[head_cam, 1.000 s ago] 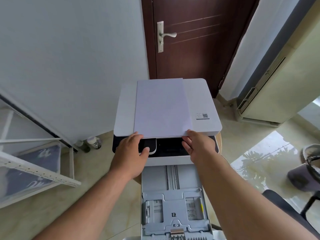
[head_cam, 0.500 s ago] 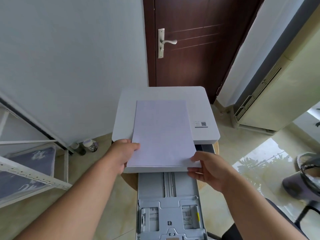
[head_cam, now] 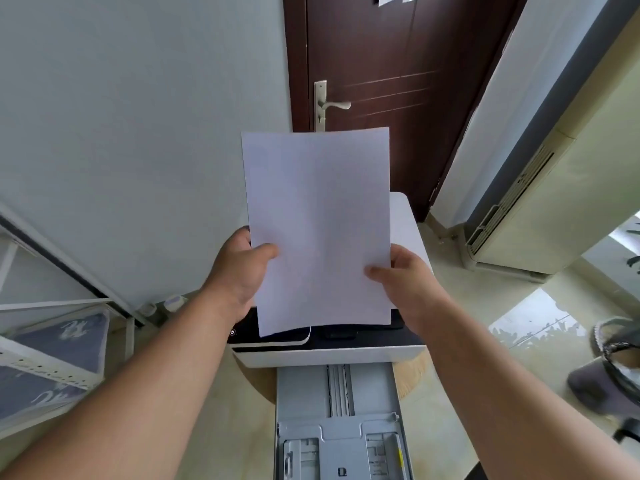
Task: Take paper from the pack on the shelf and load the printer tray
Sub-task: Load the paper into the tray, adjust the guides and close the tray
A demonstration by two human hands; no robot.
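A stack of white paper [head_cam: 318,230] stands nearly upright in the air above the printer [head_cam: 405,220], covering most of its white lid. My left hand [head_cam: 239,275] grips the stack's lower left edge, thumb on the front. On the lower right edge my right hand [head_cam: 401,282] holds it the same way. Below the printer's dark front panel, the grey paper tray [head_cam: 301,393] is pulled out toward me and holds no paper; its guides show near the bottom of the view.
A white shelf rack [head_cam: 52,372] with blue-patterned packs stands at the left. A dark brown door [head_cam: 381,64] is behind the printer, and a cream standing air conditioner [head_cam: 554,202] is at the right. A bin [head_cam: 616,355] sits on the floor at far right.
The paper lay flat on the printer lid; both hands slid it toward me and have lifted it up off the lid, tilting it nearly upright.
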